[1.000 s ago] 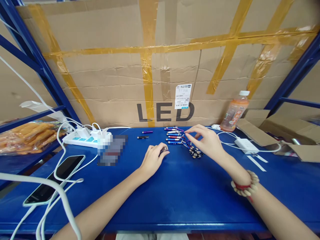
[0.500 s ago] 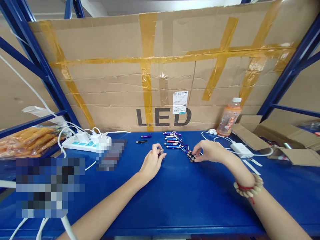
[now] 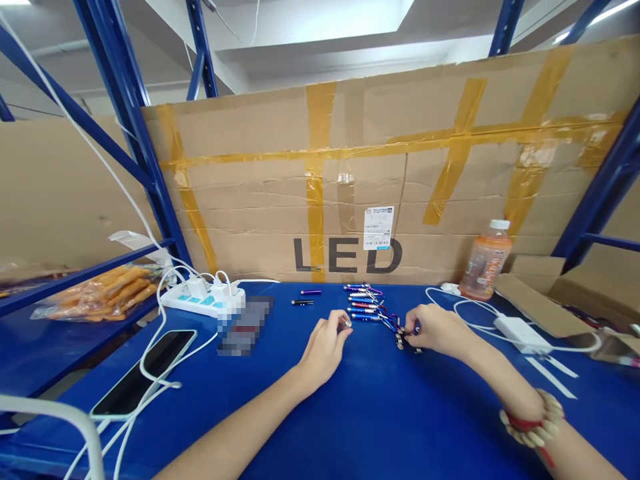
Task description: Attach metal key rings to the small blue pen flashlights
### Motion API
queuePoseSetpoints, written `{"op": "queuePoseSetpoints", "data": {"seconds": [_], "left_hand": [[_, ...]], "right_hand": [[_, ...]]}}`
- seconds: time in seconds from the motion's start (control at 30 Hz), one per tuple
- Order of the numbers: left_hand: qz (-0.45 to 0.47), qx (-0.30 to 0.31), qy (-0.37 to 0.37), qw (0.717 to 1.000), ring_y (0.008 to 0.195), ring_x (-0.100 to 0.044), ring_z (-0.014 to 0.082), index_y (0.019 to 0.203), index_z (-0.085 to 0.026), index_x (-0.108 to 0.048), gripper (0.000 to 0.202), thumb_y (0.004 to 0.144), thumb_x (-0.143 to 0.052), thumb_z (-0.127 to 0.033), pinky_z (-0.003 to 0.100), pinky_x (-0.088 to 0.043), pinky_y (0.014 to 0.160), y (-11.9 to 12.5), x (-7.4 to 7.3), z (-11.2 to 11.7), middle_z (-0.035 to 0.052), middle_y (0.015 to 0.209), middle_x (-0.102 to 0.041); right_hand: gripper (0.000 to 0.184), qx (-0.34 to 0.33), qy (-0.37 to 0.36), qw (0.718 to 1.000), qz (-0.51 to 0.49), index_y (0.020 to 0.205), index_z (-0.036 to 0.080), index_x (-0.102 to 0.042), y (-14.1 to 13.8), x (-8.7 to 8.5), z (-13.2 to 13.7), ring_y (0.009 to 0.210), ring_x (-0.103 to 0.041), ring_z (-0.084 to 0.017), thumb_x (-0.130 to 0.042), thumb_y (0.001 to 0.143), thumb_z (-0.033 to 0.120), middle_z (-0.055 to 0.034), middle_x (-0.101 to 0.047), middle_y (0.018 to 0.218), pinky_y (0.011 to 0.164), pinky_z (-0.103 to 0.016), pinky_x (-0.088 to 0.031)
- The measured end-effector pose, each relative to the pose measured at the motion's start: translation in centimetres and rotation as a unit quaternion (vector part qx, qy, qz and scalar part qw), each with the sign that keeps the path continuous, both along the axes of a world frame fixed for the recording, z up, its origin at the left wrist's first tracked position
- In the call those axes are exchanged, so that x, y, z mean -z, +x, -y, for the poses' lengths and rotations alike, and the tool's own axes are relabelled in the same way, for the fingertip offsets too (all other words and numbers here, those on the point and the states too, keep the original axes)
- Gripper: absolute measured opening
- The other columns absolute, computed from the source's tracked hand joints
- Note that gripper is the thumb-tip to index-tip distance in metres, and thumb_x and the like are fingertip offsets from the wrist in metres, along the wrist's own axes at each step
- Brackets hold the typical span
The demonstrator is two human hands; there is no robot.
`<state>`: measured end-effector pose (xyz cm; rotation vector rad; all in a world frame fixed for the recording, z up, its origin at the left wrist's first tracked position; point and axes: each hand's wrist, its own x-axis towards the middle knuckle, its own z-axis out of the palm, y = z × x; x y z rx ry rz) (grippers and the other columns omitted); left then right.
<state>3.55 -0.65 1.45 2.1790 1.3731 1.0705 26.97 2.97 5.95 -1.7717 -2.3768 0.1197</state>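
Within closed left grip (image 3: 323,347), silvery piece (image 3: 349,325)

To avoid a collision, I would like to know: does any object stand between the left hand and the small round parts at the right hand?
No object visibly stands between the left hand and the small round parts. The row of pen-shaped tubes lies just beyond that path; the right hand partly covers the parts.
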Motion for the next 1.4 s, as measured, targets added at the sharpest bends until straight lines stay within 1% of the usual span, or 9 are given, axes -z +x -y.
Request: {"op": "queuePoseSetpoints", "data": {"seconds": [0.07, 0.17, 0.27, 0.43, 0.63, 0.87, 1.0, 1.2, 1.4], "left_hand": [[-0.011, 0.005, 0.006, 1.000, 0.090, -0.053, 0.0164, 0.104, -0.019, -0.044, 0.015, 0.092, -0.036, -0.022, 0.033, -0.040, 0.084, 0.0, -0.1, 0.1, 0.0028, 0.099, -0.058], [-0.020, 0.022, 0.014, 0.999, 0.093, -0.053, 0.0163, 0.107, -0.020, -0.046, 0.019, 0.093, -0.033, -0.019, 0.034, -0.038, 0.087, 0.0, -0.2, 0.4, 0.0020, 0.103, -0.058], [-0.019, 0.039, 0.023, 0.999, 0.096, -0.052, 0.0165, 0.106, -0.020, -0.048, 0.022, 0.094, -0.030, -0.019, 0.034, -0.038, 0.088, 0.0, -0.2, 0.5, 0.0026, 0.106, -0.057], [-0.030, 0.070, 0.039, 0.996, 0.094, -0.052, 0.0175, 0.106, -0.020, -0.049, 0.025, 0.094, -0.027, -0.020, 0.033, -0.040, 0.085, 0.3, 0.1, 0.7, 0.0037, 0.103, -0.057], [-0.007, 0.111, 0.038, 0.993, 0.097, -0.051, 0.0158, 0.107, -0.020, -0.048, 0.025, 0.095, -0.026, -0.021, 0.031, -0.039, 0.088, 0.4, 0.3, 0.6, 0.0042, 0.104, -0.055], [0.042, 0.092, 0.017, 0.995, 0.097, -0.052, 0.0149, 0.111, -0.019, -0.047, 0.024, 0.094, -0.030, -0.025, 0.029, -0.041, 0.087, 0.7, 0.6, 0.4, 0.0055, 0.103, -0.054], [0.052, 0.068, 0.019, 0.996, 0.091, -0.053, 0.0140, 0.107, -0.019, -0.050, 0.024, 0.095, -0.031, -0.027, 0.028, -0.042, 0.083, 0.8, 0.6, 0.5, 0.0044, 0.098, -0.054], [0.059, 0.076, 0.030, 0.995, 0.093, -0.054, 0.0138, 0.108, -0.021, -0.052, 0.026, 0.095, -0.033, -0.030, 0.027, -0.043, 0.084, 0.7, 0.7, 0.3, 0.0027, 0.101, -0.056], [0.052, 0.085, 0.032, 0.995, 0.085, -0.053, 0.0135, 0.104, -0.019, -0.055, 0.026, 0.095, -0.032, -0.028, 0.025, -0.043, 0.079, 0.5, 0.8, 0.2, 0.0034, 0.092, -0.056]], "right_hand": [[0.002, -0.024, 0.002, 0.996, -0.081, 0.067, 0.019, -0.064, -0.4, 0.3, -0.2, 0.064, -0.059, -0.016, -0.062, 0.068, 0.018, 0.0012, -0.062, 0.069, 0.053, -0.022, -0.038], [0.024, -0.120, 0.001, 0.955, -0.272, 0.068, 0.017, -0.063, -1.9, 1.0, -0.1, 0.060, -0.059, -0.017, -0.064, 0.070, 0.041, -0.0030, -0.062, 0.066, 0.056, -0.025, -0.046], [0.043, -0.103, -0.034, 0.909, -0.402, 0.073, 0.015, -0.067, -3.9, 1.6, 0.5, 0.047, -0.053, -0.016, -0.067, 0.062, 0.057, -0.0046, -0.060, 0.061, 0.043, -0.025, -0.044], [0.046, -0.087, -0.074, 0.851, -0.512, 0.060, 0.013, -0.063, -5.7, 2.2, 1.3, 0.046, -0.052, -0.013, -0.070, 0.058, 0.059, -0.0047, -0.056, 0.056, 0.047, -0.022, -0.047], [0.051, -0.082, -0.099, 0.814, -0.566, 0.062, 0.012, -0.061, -6.1, 2.3, 1.5, 0.048, -0.048, -0.010, -0.071, 0.056, 0.062, -0.0041, -0.054, 0.059, 0.041, -0.020, -0.046], [0.050, -0.142, -0.098, 0.803, -0.570, 0.079, 0.013, -0.068, -6.6, 2.5, 2.0, 0.060, -0.050, -0.012, -0.067, 0.064, 0.061, -0.0069, -0.056, 0.076, 0.038, -0.017, -0.045], [0.049, -0.128, -0.074, 0.812, -0.564, 0.086, 0.013, -0.070, -6.4, 3.0, 1.5, 0.053, -0.045, -0.010, -0.067, 0.066, 0.058, -0.0051, -0.055, 0.069, 0.036, -0.017, -0.042], [0.049, -0.107, -0.077, 0.793, -0.595, 0.090, 0.011, -0.070, -5.8, 3.3, 1.0, 0.054, -0.045, -0.009, -0.072, 0.064, 0.052, -0.0062, -0.058, 0.070, 0.037, -0.015, -0.040], [0.038, -0.126, -0.068, 0.819, -0.555, 0.089, 0.015, -0.072, -5.2, 3.2, 1.1, 0.052, -0.048, -0.009, -0.072, 0.067, 0.046, -0.0078, -0.063, 0.083, 0.038, -0.015, -0.039]]}}
